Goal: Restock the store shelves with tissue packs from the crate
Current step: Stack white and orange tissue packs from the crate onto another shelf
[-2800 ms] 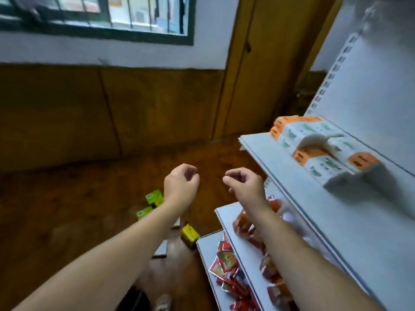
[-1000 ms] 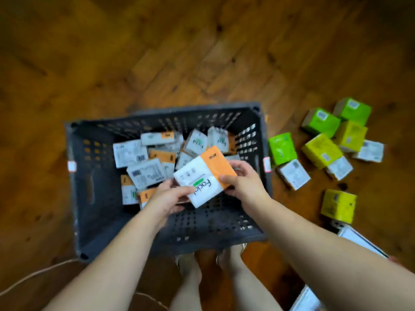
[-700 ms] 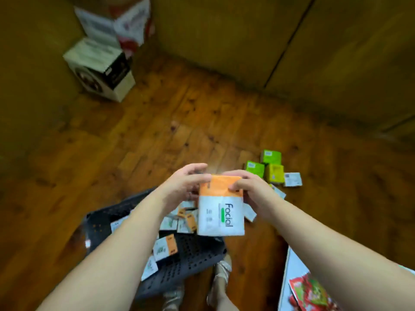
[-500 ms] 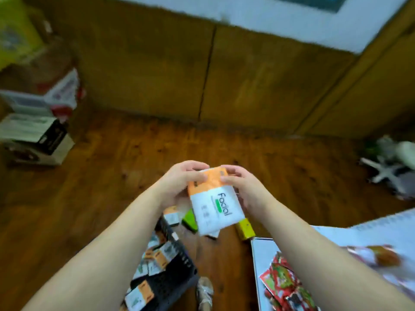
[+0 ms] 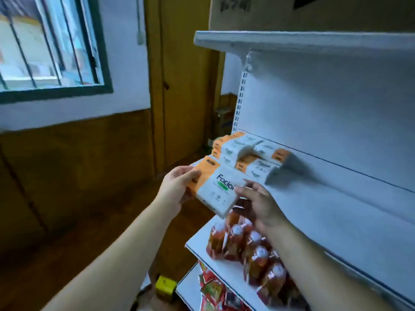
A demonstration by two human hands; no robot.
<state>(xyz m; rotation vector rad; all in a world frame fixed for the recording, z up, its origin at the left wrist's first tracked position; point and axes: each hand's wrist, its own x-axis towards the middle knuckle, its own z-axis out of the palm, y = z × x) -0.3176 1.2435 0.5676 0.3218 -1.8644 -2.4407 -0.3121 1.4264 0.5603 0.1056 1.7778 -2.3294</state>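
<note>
Here the tissue pack [image 5: 221, 189] hangs tilted between both hands, at the front edge of the white shelf [image 5: 336, 198]. The left hand [image 5: 177, 187] has its grip curled round the pack's orange end, and the right hand [image 5: 258, 203] holds the white end by its right edge. Just beyond the grip, stacked packs [image 5: 247, 153] of the same kind lie on that shelf. Below the right hand, red packets [image 5: 247, 243] crowd a lower shelf.

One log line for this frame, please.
step: placing | left grip: holds tissue pack, orange end | right grip: holds white end | pack: at shelf front, not set down | stocked packs: behind
</note>
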